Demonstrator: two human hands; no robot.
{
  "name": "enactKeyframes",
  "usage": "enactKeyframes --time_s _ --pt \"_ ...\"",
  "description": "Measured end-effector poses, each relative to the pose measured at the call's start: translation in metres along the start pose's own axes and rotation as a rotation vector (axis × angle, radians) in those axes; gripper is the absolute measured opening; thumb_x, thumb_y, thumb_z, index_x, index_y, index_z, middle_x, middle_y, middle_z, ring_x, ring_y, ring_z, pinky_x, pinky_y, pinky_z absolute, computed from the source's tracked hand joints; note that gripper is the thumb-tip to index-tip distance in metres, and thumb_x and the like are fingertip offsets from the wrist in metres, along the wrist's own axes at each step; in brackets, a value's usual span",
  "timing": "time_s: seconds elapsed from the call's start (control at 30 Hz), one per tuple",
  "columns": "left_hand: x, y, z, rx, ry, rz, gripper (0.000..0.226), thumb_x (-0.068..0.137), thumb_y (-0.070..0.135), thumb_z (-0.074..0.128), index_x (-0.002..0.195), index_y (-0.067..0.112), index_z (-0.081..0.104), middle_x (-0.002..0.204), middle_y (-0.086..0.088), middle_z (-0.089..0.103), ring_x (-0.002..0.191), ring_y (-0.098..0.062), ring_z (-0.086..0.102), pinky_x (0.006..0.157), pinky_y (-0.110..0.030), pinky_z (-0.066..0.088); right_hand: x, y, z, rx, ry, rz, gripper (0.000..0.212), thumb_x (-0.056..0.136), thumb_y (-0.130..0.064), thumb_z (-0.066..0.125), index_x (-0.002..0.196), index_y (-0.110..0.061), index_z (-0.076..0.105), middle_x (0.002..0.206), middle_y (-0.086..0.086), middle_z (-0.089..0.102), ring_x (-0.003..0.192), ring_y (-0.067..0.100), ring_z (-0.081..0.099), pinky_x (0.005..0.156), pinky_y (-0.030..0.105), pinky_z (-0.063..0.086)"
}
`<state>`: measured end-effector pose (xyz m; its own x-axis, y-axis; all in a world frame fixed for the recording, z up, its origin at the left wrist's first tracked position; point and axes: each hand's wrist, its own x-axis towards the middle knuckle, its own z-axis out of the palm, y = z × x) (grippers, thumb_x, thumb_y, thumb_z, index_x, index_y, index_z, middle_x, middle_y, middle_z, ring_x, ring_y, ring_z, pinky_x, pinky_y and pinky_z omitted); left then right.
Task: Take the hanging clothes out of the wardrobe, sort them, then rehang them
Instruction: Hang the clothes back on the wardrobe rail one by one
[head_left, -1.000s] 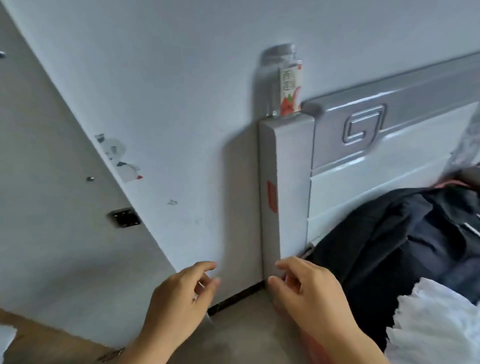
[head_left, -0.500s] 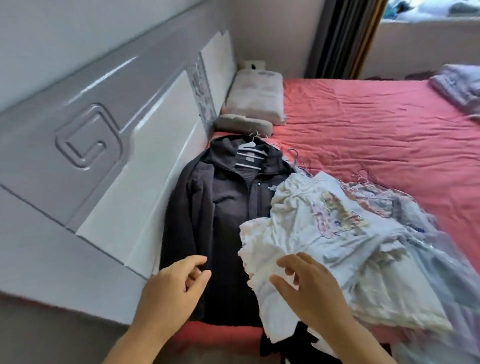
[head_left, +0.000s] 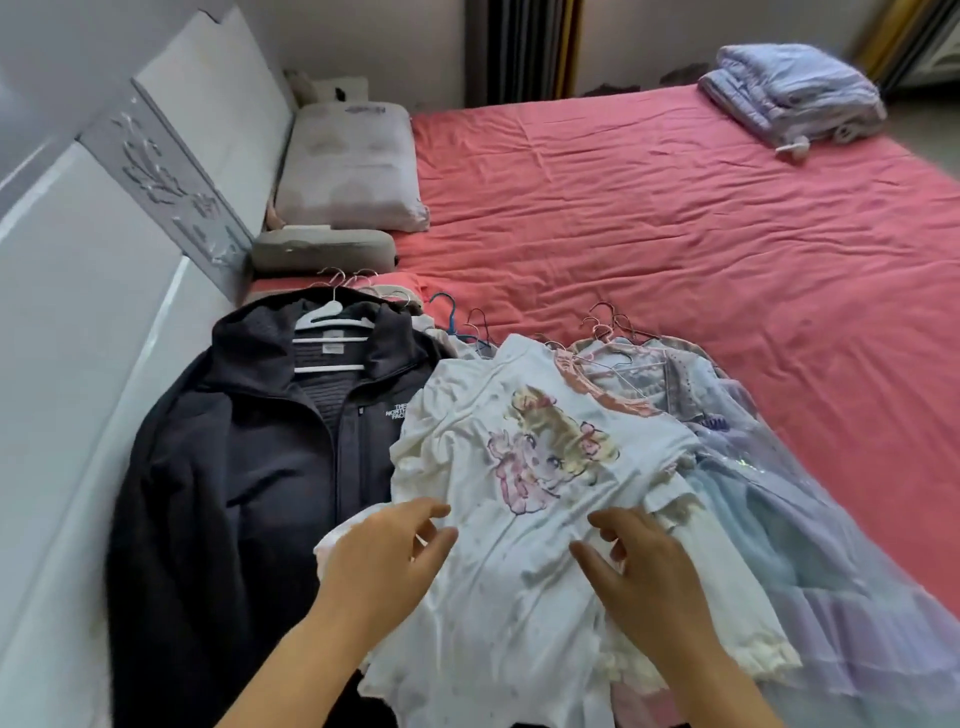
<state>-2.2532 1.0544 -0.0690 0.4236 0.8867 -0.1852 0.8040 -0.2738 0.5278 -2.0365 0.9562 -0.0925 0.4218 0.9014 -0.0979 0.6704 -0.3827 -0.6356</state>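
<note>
A pile of clothes on hangers lies on the near part of the red bed (head_left: 675, 218). A black jacket (head_left: 244, 467) on a white hanger (head_left: 330, 325) lies at the left beside the headboard. Next to it a white dress with a cartoon girl print (head_left: 519, 519) tops the pile, and pale blue and lilac tulle dresses (head_left: 810, 545) lie to its right. Several wire hanger hooks (head_left: 605, 322) stick out above the pile. My left hand (head_left: 387, 561) and my right hand (head_left: 644, 571) hover over the white dress with loosely curled fingers, holding nothing.
A white-grey headboard (head_left: 104, 260) runs along the left. Two pillows (head_left: 348, 171) lie at the head of the bed. A folded lilac quilt (head_left: 789, 98) sits at the far right corner. Dark curtains (head_left: 524, 47) hang behind.
The view swung from the wall and headboard end to the bed. Both hands moved from the bed's edge to above the white dress.
</note>
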Motion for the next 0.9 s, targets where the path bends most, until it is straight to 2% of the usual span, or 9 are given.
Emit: enactKeyframes --time_s 0.1,0.23,0.37,0.5,0.6,0.7,0.9 --pt "0.052 0.023 0.029 0.024 -0.082 -0.003 0.026 0.092 0.045 0.049 0.117 0.039 0.057 0.086 0.024 0.057 0.078 0.008 0.053 0.07 -0.009 0.039 0.049 0.035 -0.006 0.004 -0.021 0.049 0.026 0.083 -0.032 0.068 0.106 -0.021 0.064 0.093 -0.012 0.055 0.071 0.003 0.048 0.065 0.023 0.038" --pt "0.124 0.049 0.076 0.053 -0.185 -0.023 0.029 0.093 0.046 0.049 0.119 0.037 0.056 0.111 0.026 0.054 0.099 0.005 0.053 0.081 -0.015 0.042 0.116 0.09 -0.009 -0.003 -0.052 0.114 0.025 0.083 -0.032 0.068 0.105 -0.02 0.064 0.093 -0.009 0.057 0.085 0.015 0.059 0.068 0.025 0.039" --pt "0.183 0.074 0.117 0.078 -0.241 -0.043 0.027 0.093 0.043 0.05 0.119 0.036 0.055 0.119 0.024 0.05 0.1 0.002 0.05 0.075 -0.015 0.037 0.173 0.148 -0.005 -0.014 -0.089 0.205 0.029 0.085 -0.034 0.065 0.109 -0.018 0.063 0.105 -0.004 0.06 0.094 0.019 0.059 0.075 0.029 0.042" --pt "0.229 0.097 0.155 0.083 -0.298 -0.045 0.029 0.093 0.044 0.049 0.121 0.035 0.054 0.124 0.022 0.049 0.102 0.001 0.05 0.073 -0.013 0.033 0.225 0.203 0.002 -0.023 -0.022 0.317 0.04 0.086 -0.031 0.065 0.119 -0.01 0.06 0.12 0.005 0.059 0.114 0.025 0.051 0.093 0.034 0.038" --pt "0.256 0.108 0.177 0.103 -0.302 -0.032 0.029 0.092 0.044 0.051 0.12 0.036 0.055 0.122 0.021 0.051 0.109 -0.001 0.051 0.073 -0.014 0.033 0.262 0.237 0.01 -0.118 -0.107 0.35 0.055 0.085 -0.039 0.063 0.131 -0.012 0.049 0.133 0.005 0.05 0.127 0.025 0.038 0.101 0.035 0.029" --pt "0.277 0.115 0.193 0.075 -0.277 -0.044 0.024 0.092 0.041 0.053 0.114 0.033 0.058 0.117 0.019 0.054 0.115 -0.003 0.048 0.071 -0.01 0.029 0.285 0.259 0.022 -0.168 -0.233 0.349 0.066 0.083 -0.048 0.058 0.138 -0.019 0.038 0.139 0.001 0.042 0.131 0.022 0.033 0.103 0.034 0.027" --pt "0.292 0.114 0.201 0.114 -0.263 -0.059 0.029 0.092 0.046 0.051 0.118 0.034 0.057 0.12 0.021 0.053 0.115 0.0 0.048 0.079 -0.015 0.031 0.307 0.269 0.038 -0.308 -0.293 0.281 0.072 0.086 -0.05 0.052 0.145 -0.021 0.023 0.14 -0.001 0.04 0.13 0.02 0.032 0.099 0.036 0.023"
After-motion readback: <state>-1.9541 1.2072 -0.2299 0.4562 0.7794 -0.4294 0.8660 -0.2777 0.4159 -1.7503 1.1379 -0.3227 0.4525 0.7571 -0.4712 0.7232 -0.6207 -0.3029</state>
